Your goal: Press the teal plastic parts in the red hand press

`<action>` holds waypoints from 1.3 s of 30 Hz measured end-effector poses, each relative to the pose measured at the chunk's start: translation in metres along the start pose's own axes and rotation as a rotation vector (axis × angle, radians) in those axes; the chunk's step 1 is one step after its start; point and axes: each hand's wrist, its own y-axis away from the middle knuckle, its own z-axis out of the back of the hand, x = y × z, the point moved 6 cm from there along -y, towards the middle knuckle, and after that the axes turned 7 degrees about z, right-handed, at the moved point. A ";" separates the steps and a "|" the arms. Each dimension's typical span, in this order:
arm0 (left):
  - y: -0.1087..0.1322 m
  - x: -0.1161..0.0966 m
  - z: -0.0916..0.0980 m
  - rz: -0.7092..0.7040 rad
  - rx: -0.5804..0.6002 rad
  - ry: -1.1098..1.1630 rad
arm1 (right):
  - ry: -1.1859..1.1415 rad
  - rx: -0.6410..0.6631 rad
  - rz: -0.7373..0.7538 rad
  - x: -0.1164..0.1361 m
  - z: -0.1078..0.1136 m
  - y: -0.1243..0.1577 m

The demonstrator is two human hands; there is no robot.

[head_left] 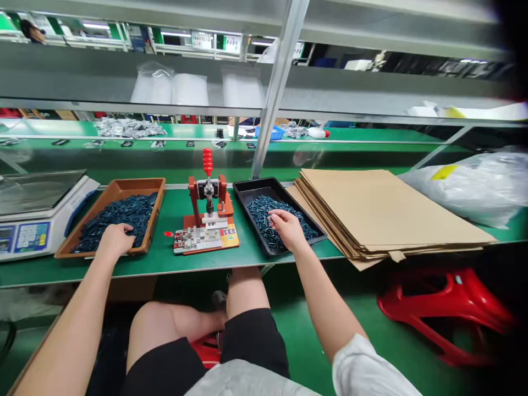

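On my feed I log the left arm point(76, 324) stretched forward, left hand point(115, 240) palm-down with fingers curled and partly hidden, and the right arm point(324, 297) angled inward, right hand point(289, 227) with thumb and fingertips drawn close, contact unclear to me.

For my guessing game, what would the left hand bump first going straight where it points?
Probably the dark pieces in the brown tray, though how deep the left hand reaches is unclear.
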 end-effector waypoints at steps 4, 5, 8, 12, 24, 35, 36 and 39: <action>0.016 -0.009 0.009 0.044 0.002 -0.156 | -0.005 0.142 0.038 0.006 -0.052 0.033; 0.020 -0.012 0.012 0.027 -0.016 -0.180 | 0.006 0.181 0.068 0.004 -0.066 0.042; 0.032 -0.019 0.018 -0.024 -0.055 -0.215 | 0.052 0.225 0.170 -0.010 -0.102 0.061; 0.032 -0.014 0.026 0.031 -0.031 -0.079 | 0.124 0.144 0.196 -0.041 -0.124 0.064; 0.138 -0.134 -0.042 -0.127 0.397 0.535 | 0.139 0.261 0.415 -0.026 -0.126 0.072; 0.185 -0.171 -0.133 0.029 0.456 0.605 | 0.082 0.262 0.347 -0.031 -0.123 0.064; 0.185 -0.170 -0.132 0.034 0.475 0.592 | 0.073 0.263 0.336 -0.033 -0.124 0.064; 0.173 -0.167 -0.115 -0.007 0.427 0.501 | 0.011 0.253 0.288 -0.043 -0.124 0.063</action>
